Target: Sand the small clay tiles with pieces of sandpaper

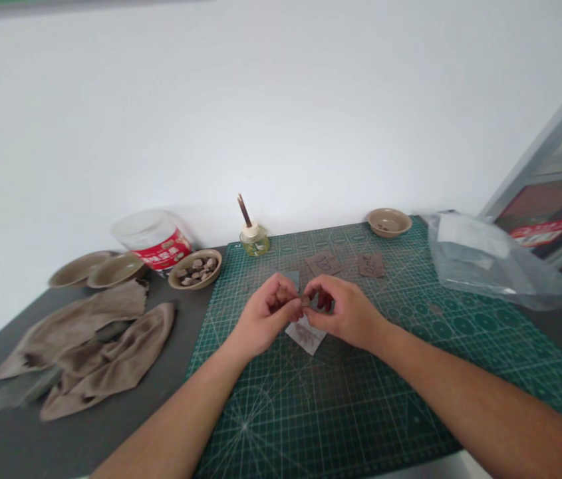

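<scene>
Between the fingertips of both hands is a small brown piece [305, 301], pinched from either side; its exact kind is too small to make out. My left hand [271, 313] is closed on its left side, and my right hand [341, 307] grips it from the right. Just below the fingers, a whitish square of paper or cloth with a dark smudge [306, 334] lies on the green cutting mat [310, 412]. Behind the hands rest a grey-green square [291, 278] and brown sandpaper-like pieces with handwriting [324, 263], [370, 265] on them.
A bowl of small stones [195, 269] stands left of the mat, near a red-labelled plastic jar [161, 243] and bowls [116, 271]. Crumpled brown cloths [106, 352] lie at left. A reed bottle [255, 239], another bowl [389, 222] and a clear plastic bag [490, 259] are farther back.
</scene>
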### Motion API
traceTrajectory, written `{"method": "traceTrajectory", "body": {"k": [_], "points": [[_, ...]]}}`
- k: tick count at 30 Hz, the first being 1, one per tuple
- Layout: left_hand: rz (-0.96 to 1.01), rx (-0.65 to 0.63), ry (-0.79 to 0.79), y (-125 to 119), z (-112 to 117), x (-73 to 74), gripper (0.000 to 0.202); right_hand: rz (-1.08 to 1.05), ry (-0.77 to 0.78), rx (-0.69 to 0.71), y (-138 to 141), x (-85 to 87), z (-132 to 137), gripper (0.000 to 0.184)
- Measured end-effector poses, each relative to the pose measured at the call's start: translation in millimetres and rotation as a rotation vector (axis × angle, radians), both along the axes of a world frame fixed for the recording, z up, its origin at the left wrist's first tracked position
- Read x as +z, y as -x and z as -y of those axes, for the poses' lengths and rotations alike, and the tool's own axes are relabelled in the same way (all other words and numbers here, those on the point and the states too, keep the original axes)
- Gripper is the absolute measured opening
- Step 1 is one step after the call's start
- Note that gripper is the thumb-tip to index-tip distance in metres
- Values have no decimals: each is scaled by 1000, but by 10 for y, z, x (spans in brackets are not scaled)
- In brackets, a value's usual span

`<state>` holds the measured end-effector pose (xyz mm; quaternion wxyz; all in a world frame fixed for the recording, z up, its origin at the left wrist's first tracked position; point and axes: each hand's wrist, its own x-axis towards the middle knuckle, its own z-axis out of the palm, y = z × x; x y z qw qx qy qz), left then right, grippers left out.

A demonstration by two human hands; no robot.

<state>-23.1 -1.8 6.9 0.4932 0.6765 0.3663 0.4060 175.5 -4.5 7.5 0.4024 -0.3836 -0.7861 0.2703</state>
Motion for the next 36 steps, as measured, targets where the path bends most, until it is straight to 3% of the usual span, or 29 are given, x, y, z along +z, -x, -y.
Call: {"method": "traceTrajectory", "body": {"k": [3,7,11,16,36], "points": [[-192,-22,-126,76,-29,34,7,37,48,24,-12,11,5,22],[-528,-60,-277,116,-70,80,18,123,69,122,-34,31,13,21],[-685,-177,-360,77,-63,116,14,222,32,253,-41,22,2,25],[-765,-206,-402,63,-40,143,11,335,-35,284,-31,-43,-19,15],[-807,-191,-378,94,-60,112,15,387,-75,271,-26,-97,11,15]]}}
